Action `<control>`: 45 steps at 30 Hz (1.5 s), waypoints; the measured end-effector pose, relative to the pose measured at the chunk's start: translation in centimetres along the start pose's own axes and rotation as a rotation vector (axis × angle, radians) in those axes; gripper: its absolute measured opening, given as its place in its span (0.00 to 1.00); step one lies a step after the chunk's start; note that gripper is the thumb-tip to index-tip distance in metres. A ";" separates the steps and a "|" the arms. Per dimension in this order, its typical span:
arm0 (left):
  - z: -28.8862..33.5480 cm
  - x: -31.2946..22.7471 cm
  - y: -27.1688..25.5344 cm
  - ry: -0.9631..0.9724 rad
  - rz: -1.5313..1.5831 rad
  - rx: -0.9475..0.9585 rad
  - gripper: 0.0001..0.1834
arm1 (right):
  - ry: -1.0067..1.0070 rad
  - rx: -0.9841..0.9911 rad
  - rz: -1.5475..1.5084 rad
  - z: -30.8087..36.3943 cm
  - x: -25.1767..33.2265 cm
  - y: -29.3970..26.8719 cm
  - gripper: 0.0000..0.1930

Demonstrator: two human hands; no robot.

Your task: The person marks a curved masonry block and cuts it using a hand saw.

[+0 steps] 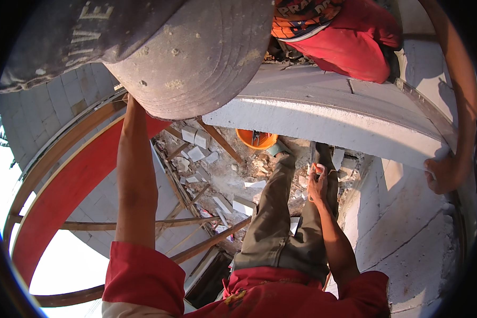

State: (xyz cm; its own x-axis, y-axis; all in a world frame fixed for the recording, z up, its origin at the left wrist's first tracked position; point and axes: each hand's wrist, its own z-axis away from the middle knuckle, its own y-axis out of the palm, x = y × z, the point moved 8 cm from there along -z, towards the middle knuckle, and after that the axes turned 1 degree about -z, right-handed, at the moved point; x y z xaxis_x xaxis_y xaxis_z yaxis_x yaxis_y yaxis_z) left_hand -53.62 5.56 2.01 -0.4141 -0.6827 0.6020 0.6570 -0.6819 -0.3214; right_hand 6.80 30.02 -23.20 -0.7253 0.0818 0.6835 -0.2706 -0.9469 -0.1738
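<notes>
right hand [318, 186] low over the right leg of the olive trousers [270, 217], fingers curled round a slim tool [317, 168] with an orange part; exact kind too small to tell. left forearm [138, 185] stretched forward; left hand hidden behind a grey cap [185, 58], so cannot tell its grip. pale slab [312, 119] spans the upper middle, beyond the right hand; 1 co-worker's hand [444, 174] grips its right end. 1 orange bucket [243, 139] near the left shoe [282, 146]. broken white blocks [245, 205] scattered below. red board [63, 206] curves along the left.
</notes>
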 end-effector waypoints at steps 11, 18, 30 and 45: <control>-0.3 0.0 0.7 -0.046 0.007 0.086 0.30 | 0.026 0.033 0.044 0.1 -0.4 -0.1 0.13; -1.1 0.6 0.1 -0.095 0.015 0.136 0.30 | -0.394 0.047 0.903 1.8 -0.3 2.6 0.24; -3.3 2.4 0.7 -0.138 0.038 0.212 0.30 | -0.144 0.000 0.291 1.1 -2.1 2.0 0.13; -3.5 3.7 1.7 -0.161 0.113 0.242 0.26 | -0.169 -0.039 0.278 0.6 4.9 0.4 0.15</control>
State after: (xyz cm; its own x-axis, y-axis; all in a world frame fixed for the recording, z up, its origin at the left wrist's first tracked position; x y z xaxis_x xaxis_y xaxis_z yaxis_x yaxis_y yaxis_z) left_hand -56.21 0.98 1.15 -0.2373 -0.6871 0.6867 0.8322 -0.5085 -0.2211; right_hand 3.58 29.87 -19.49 -0.6601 -0.2344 0.7137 -0.1030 -0.9128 -0.3951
